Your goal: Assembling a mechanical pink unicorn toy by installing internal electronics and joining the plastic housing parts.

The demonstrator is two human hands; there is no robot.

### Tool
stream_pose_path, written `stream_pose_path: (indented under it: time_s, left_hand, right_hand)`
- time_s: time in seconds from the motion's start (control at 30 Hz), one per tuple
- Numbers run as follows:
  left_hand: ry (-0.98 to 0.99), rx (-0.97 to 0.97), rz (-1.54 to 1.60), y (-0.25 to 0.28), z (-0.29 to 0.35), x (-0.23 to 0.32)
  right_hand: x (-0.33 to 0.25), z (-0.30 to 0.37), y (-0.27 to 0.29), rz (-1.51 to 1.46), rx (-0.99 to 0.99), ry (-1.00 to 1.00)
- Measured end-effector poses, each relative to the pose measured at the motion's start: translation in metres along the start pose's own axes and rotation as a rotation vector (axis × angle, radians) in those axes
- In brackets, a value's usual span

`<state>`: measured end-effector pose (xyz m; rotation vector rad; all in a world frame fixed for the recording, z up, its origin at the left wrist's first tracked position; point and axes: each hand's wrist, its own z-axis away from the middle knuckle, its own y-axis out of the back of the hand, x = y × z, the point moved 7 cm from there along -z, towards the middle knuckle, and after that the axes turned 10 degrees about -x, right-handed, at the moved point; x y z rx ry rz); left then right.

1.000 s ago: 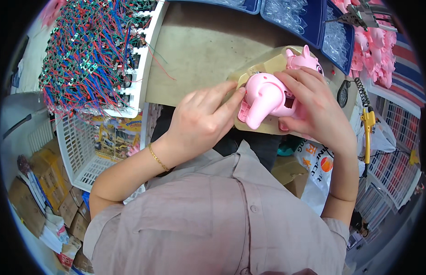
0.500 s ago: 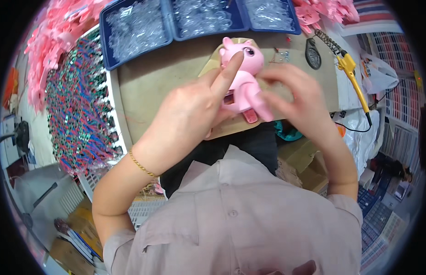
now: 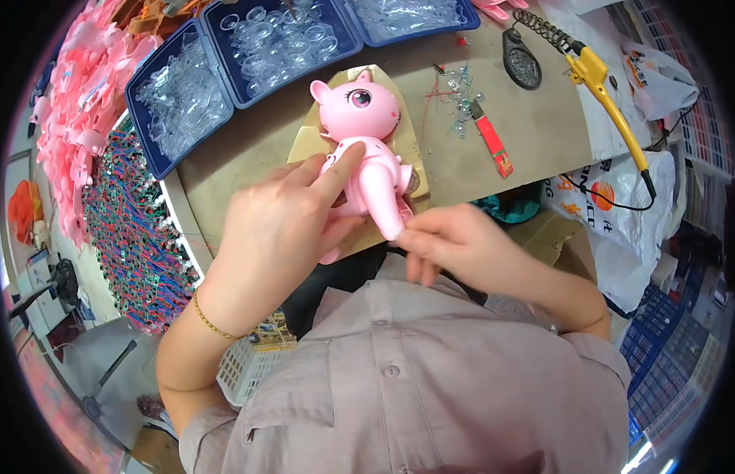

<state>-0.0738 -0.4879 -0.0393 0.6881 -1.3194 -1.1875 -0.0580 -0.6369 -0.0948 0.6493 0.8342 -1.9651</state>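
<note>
A pink plastic toy pony point(image 3: 374, 170) with a large painted eye lies on a tan padded board point(image 3: 304, 144), head toward the far side. My left hand point(image 3: 277, 209) is closed around its left side, with a finger stretched along the chest; the fingertips underneath are hidden. At the lower end of the pony's long front leg, my right hand point(image 3: 454, 243) pinches the tip between thumb and fingers. Whether the right fingers also hold something small there I cannot make out.
Blue trays point(image 3: 239, 103) of clear plastic pieces stand at the back. Right of the pony lie a red-handled knife point(image 3: 492, 146) and small wired parts point(image 3: 462, 103). A yellow soldering iron point(image 3: 608, 103) rests farther right. Wired circuit boards point(image 3: 138, 237) and pink shells point(image 3: 75, 142) are heaped left.
My right hand has come down from beside the pony's body to the leg tip. The head view has shifted, so the pony and trays appear farther left and the knife now shows.
</note>
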Motion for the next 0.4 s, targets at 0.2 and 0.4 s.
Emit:
stream_pose_path:
  time_s: [0.2,0.4]
  left_hand:
    - [-0.035,0.004,-0.064,-0.001,0.001,0.003]
    - [0.022,-0.018,-0.003,-0.005,0.000,-0.001]
  right_hand:
    - [-0.047,0.006,0.027,1.138,0.604,0.767]
    - [-0.102,-0.022,0.048,1.054,0.664,0.790]
